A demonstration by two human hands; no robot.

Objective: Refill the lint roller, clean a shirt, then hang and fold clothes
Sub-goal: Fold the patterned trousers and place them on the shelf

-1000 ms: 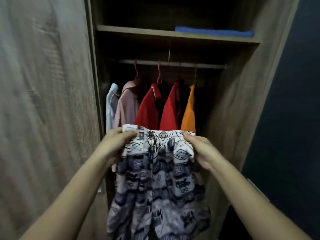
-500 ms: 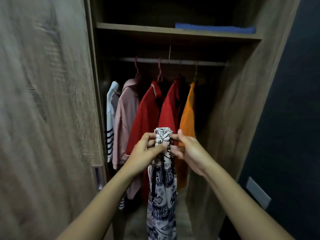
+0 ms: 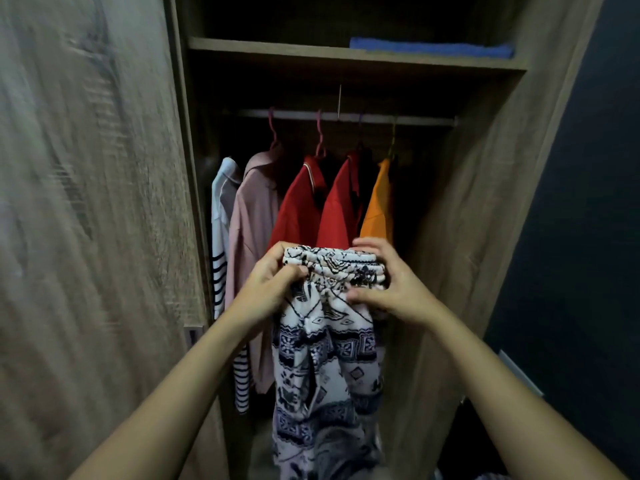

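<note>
Spread again from its narrow bunch, patterned garment (image 3: 329, 358) hangs lengthwise before the wardrobe rail (image 3: 346, 117), waistband level between left hand (image 3: 273, 282) and right hand (image 3: 391, 285), both pinching it, equally near.

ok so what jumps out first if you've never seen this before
The black-and-white patterned garment, front and centre, with the left hand and right hand gripping its bunched top edge. Behind it, two red shirts and an orange one glow on the wardrobe rail.
</note>
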